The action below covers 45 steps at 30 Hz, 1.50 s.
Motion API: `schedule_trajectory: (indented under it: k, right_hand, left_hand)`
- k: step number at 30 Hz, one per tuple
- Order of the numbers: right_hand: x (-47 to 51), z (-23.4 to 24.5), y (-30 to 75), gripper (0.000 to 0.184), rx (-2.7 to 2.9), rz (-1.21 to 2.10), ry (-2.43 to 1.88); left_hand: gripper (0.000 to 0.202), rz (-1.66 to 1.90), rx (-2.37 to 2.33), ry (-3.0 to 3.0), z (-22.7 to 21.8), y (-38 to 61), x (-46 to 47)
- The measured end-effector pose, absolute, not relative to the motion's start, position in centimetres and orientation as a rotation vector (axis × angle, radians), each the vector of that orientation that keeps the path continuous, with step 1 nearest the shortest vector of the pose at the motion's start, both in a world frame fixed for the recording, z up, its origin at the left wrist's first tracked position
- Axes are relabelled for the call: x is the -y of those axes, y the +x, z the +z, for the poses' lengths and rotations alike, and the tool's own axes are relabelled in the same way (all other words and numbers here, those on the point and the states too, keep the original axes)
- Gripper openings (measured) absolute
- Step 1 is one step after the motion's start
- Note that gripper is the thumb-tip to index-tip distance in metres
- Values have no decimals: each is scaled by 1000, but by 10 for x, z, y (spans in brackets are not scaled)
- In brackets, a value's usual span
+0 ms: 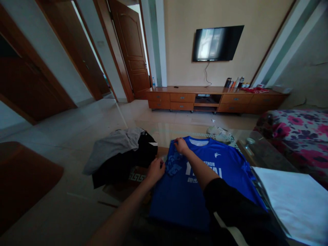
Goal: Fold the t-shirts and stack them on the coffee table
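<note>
A blue T-shirt [176, 201] with white lettering lies spread out on a glass-topped table, its neckline away from me. My right hand [181, 146] reaches across it and pinches the cloth at the left shoulder area. At the shirt's left edge, beside the patterned sleeve, my left hand [156, 169] has its fingers curled together on the edge of the cloth. My right forearm, in a black sleeve, covers part of the lettering. Left of the shirt sits a heap of grey and black clothes [115, 147].
A white flat sheet or board [294, 201] lies right of the shirt. Beyond are a flower-patterned sofa [299, 133], a low wooden TV cabinet [181, 97] with bottles on it, and a wall-mounted television [217, 43]. An orange-brown seat or stool [28, 177] stands at left.
</note>
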State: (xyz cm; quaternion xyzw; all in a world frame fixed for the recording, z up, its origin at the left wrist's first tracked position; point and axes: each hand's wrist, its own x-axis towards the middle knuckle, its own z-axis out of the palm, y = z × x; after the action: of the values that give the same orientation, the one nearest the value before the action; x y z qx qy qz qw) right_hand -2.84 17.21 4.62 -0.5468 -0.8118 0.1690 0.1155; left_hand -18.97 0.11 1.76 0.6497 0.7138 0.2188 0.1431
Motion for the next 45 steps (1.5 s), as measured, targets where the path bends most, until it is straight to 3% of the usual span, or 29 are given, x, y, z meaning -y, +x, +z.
schedule_trajectory:
  k: [6,12,23,27,34,39,45]
  right_hand:
    - [-213,26,-51,44,2460,587,-1487]
    - [-248,12,-56,20,2447,650,-1519]
    - [-237,7,-59,29,2277,590,-1629]
    - [-232,17,-54,39,2279,524,-1631]
    - [-213,32,-34,26,2487,479,-1619]
    - [-181,31,-29,39,2564,377,-1600]
    - [-169,30,-29,41,2569,307,-1646]
  left_hand:
    - [9,696,-1994,1867,17,-198,-5]
    - [17,631,-2035,1725,19,-207,-7]
    - [21,269,-2286,1762,32,-201,2]
    - [25,310,-2296,1857,38,-198,5]
    - [42,492,-1833,2296,34,-191,15]
    - [60,287,-1642,2388,18,-185,24]
    - [62,220,-1649,2325,29,-190,30]
